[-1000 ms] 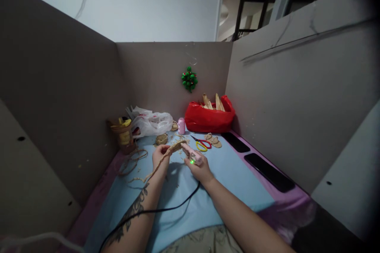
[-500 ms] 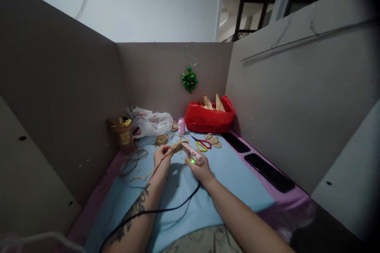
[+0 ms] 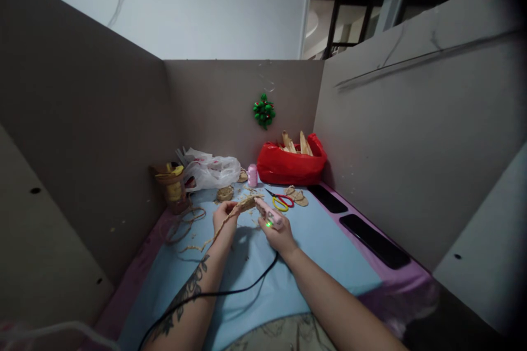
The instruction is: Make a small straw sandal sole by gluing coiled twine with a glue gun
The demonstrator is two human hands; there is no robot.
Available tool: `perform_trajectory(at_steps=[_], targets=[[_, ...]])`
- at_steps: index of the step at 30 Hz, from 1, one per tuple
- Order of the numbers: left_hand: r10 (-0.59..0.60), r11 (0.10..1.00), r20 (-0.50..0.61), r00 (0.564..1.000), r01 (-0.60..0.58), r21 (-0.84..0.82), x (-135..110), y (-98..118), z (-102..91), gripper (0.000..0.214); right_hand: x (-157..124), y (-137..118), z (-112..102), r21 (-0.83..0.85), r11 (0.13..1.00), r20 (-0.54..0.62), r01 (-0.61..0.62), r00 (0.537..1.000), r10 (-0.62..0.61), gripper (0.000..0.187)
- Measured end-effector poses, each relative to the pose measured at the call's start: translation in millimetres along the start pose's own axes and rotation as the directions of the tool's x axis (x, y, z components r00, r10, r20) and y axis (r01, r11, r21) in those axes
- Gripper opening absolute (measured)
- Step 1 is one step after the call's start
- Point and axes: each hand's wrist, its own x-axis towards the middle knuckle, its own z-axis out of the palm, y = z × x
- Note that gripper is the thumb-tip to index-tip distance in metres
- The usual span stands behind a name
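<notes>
My left hand (image 3: 225,218) is closed on a braided straw piece (image 3: 248,204), tan and curved. A long loose braid tail (image 3: 201,247) trails from it over my wrist toward the left. In my right hand (image 3: 280,236) is a pale pink glue gun (image 3: 269,214), with a green light glowing on it and its nozzle at the right end of the straw piece. Whether the nozzle touches the straw I cannot tell. From the gun's grip a black cord (image 3: 242,289) runs down across my left forearm.
Beyond my hands lie a coiled straw round (image 3: 225,193), scissors (image 3: 280,201) with red and yellow handles, and small woven pieces (image 3: 297,196). Behind stand a pink thread spool (image 3: 252,175), a red bag (image 3: 290,167) of husks and a white plastic bag (image 3: 214,173). Two phones (image 3: 374,240) lie right.
Both hands keep nearly the same pose on the straw piece and glue gun. The whole view has shifted very slightly.
</notes>
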Motion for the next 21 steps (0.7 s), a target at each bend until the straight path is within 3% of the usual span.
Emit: perform_trajectory(at_steps=[21], targets=[[-0.014,0.999,-0.004,1.0,0.014,-0.037,-0.3,0.6,1.2,0.028,0.1,0.2,0.7,0.029,1.0,0.033,-0.006,0.999,0.005,0.014]])
